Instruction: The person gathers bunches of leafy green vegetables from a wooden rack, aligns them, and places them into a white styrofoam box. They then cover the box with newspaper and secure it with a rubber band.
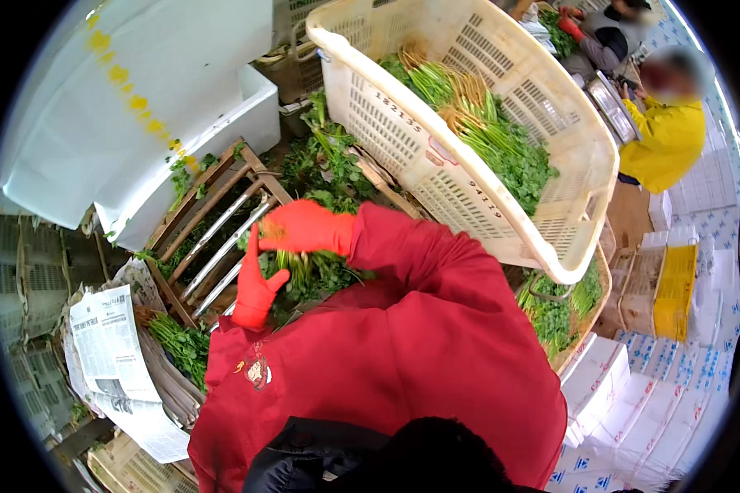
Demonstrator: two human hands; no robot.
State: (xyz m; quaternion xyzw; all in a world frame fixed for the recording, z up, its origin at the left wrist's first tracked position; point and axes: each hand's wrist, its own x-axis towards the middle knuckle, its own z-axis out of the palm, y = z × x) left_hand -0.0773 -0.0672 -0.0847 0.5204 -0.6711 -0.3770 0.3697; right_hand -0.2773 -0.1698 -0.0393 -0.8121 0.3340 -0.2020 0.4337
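My right hand (308,227), in an orange-red glove, is closed around a bunch of leafy green herbs (305,265), perhaps coriander. Pale brown roots poke out by its fingers, while stems and leaves hang below. Beside the root end, my left hand (258,289) is gloved alike, fingers straight up and thumb spread apart. Its fingertips come close to the right hand; whether they touch the roots I cannot tell. Just beyond both hands lies a wooden frame with metal bars (222,246). Loose greens (330,163) are heaped behind the hands.
A large white plastic crate (382,129) holds rooted bunches of greens (481,117). White foam boxes (191,166) stand at the left, above newspaper sheets (114,363). Another crate of greens (555,311) sits lower right, near stacked white cartons (598,382). People (666,142) work at upper right.
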